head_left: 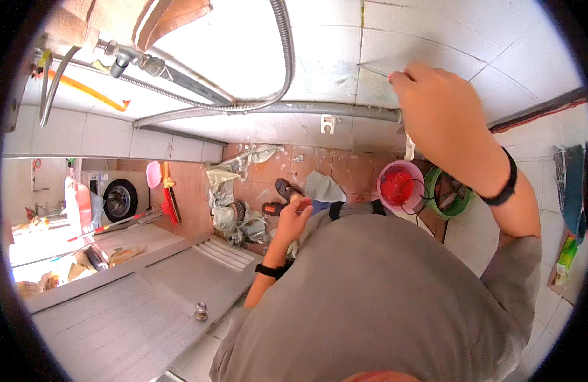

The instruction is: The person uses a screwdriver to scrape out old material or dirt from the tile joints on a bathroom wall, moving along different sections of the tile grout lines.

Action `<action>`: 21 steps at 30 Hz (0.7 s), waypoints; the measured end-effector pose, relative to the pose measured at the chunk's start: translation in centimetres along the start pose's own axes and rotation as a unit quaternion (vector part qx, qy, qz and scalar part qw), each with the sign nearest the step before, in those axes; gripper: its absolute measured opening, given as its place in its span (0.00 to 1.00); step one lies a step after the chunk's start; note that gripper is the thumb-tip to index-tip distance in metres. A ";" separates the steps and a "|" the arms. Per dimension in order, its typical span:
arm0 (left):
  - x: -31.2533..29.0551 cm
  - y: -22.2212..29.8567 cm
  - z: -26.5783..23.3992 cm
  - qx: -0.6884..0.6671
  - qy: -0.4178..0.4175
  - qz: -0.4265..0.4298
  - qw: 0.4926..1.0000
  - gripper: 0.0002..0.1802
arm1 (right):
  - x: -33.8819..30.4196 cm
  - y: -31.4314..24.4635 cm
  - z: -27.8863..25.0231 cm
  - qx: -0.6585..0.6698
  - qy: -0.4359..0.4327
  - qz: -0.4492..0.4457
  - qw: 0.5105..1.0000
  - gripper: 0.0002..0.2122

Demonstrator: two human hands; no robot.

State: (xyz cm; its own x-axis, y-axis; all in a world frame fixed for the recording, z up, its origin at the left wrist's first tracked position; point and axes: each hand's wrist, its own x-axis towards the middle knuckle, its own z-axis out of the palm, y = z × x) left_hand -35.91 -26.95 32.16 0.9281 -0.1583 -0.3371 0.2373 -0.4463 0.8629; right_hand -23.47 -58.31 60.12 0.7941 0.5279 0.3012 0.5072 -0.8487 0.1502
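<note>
My right hand [437, 105] is raised to the white tiled wall [326, 41], its fingers closed around a thin, pointed metal tool [374, 69]. The tool's slim shaft points left, and its tip lies at the joint between two tiles. Most of its handle is hidden in my fist, so its exact kind does not show. Lower down, in front of my body, my left hand [293, 223] hangs away from the wall. Its fingers are loosely bent and slightly apart, with nothing visible in them.
A grey pipe [364, 109] and a flexible metal hose [286, 44] run along the wall. Below stand a pink bucket [383, 175] and a green bucket [462, 202]. Crumpled sheeting [224, 191] lies on the brown floor. A grey door [147, 305] stands at my left.
</note>
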 end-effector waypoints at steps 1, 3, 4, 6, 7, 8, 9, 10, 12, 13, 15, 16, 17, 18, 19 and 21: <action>-0.3 0.0 0.0 -0.036 0.005 -0.007 0.999 0.15 | 0.2 -0.3 0.0 0.003 0.001 -0.005 1.000 0.03; -0.7 0.1 -0.1 -0.073 0.014 -0.015 0.997 0.15 | 0.6 -0.9 -0.6 -0.017 -0.053 0.063 0.996 0.04; -1.2 1.2 -0.4 -0.044 0.010 -0.015 0.999 0.15 | 0.7 -0.9 -1.2 -0.013 -0.053 0.058 0.997 0.04; -1.9 1.0 -0.5 -0.017 0.011 -0.022 1.000 0.15 | 0.8 -0.9 -2.2 -0.034 0.012 0.076 0.996 0.05; -2.0 0.1 -0.4 -0.036 0.014 -0.008 0.999 0.14 | 0.8 -1.0 -1.9 -0.034 0.012 0.075 0.997 0.05; -1.9 -0.3 -0.1 -0.055 0.013 0.007 0.998 0.14 | 1.0 -0.8 -0.9 -0.036 -0.027 0.044 0.998 0.04; -2.1 -0.4 -0.1 -0.056 0.011 0.009 0.998 0.14 | 1.1 -0.7 -0.3 -0.038 -0.067 0.012 0.997 0.06; -2.3 -0.4 0.0 -0.047 0.011 0.001 0.999 0.14 | 1.1 -0.7 0.1 -0.039 -0.068 0.009 0.997 0.06; -2.8 -0.2 0.3 -0.040 0.011 -0.008 0.999 0.13 | 1.1 -0.8 0.6 -0.058 -0.098 0.064 0.991 0.08; -3.3 -0.2 0.3 -0.052 0.023 -0.023 0.998 0.13 | 1.1 -0.9 0.0 -0.055 -0.098 0.056 0.992 0.08; -4.4 -1.0 0.6 -0.066 0.039 -0.042 0.996 0.13 | 0.8 -0.9 -2.5 -0.035 0.018 0.084 0.996 0.08; -4.6 -1.7 0.9 -0.082 0.037 -0.050 0.995 0.13 | 0.6 -0.6 -1.6 -0.036 0.019 0.085 0.996 0.08; -4.7 -1.9 1.0 -0.095 0.029 -0.057 0.993 0.13 | 0.5 0.0 0.2 -0.049 0.008 0.056 0.997 0.08; -4.8 -1.8 0.9 -0.091 0.021 -0.053 0.994 0.13 | 0.1 0.2 1.7 -0.063 -0.004 0.029 0.998 0.07; -4.7 -1.6 0.8 -0.086 0.012 -0.051 0.995 0.13 | -0.7 0.1 2.4 -0.070 -0.005 0.039 0.997 0.07; -4.0 -1.2 0.3 -0.083 0.012 -0.048 0.995 0.13 | -1.0 0.0 3.8 -0.029 -0.007 0.056 0.998 0.06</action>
State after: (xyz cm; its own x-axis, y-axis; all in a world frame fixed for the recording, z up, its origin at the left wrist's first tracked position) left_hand -40.01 -26.08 32.33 0.9044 -0.1004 -0.4147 0.3683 -0.3068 0.8776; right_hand -22.99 -58.69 56.19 0.8498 0.4288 0.3066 0.3945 -0.9031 0.1698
